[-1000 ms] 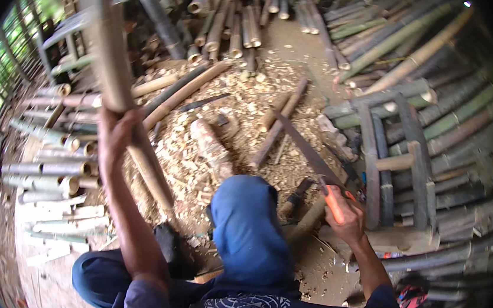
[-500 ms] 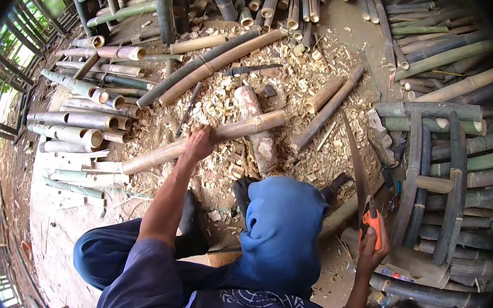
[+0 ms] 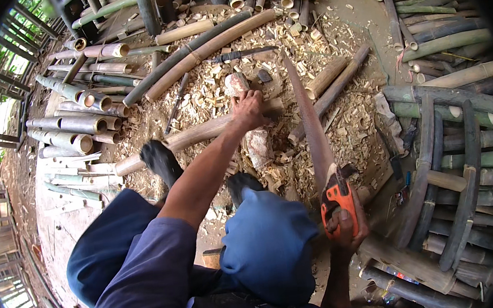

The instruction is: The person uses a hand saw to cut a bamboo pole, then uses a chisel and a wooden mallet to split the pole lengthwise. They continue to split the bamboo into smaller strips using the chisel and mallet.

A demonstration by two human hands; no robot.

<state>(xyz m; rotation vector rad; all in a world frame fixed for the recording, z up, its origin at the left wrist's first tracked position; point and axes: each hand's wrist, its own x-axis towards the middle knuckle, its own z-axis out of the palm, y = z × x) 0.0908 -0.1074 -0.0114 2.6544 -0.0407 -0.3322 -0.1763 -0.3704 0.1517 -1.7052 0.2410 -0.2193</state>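
A tan bamboo pole [image 3: 196, 134] lies across a short, pale-barked log [image 3: 260, 152]. My left hand [image 3: 250, 111] grips the pole from above, right where it crosses the log. Farther left, my dark-covered foot [image 3: 162, 161] rests on the same pole. My right hand [image 3: 349, 230] is closed round the orange handle of a hand saw [image 3: 313, 129]. Its long blade points away from me and stands to the right of the pole's end, apart from it as far as I can see. The pole's right end is slightly blurred.
Wood chips [image 3: 211, 92] cover the ground round the log. A long dark knife [image 3: 243, 54] lies beyond it. Two cut bamboo pieces [image 3: 336, 95] lie to the right. Bamboo stacks [image 3: 72, 132] stand at left, with a bamboo frame [image 3: 438, 177] over more poles at right.
My left hand has slid rightward along the pole to the log. My foot has come up onto the pole. The saw has moved left and forward, nearer the pole's end.
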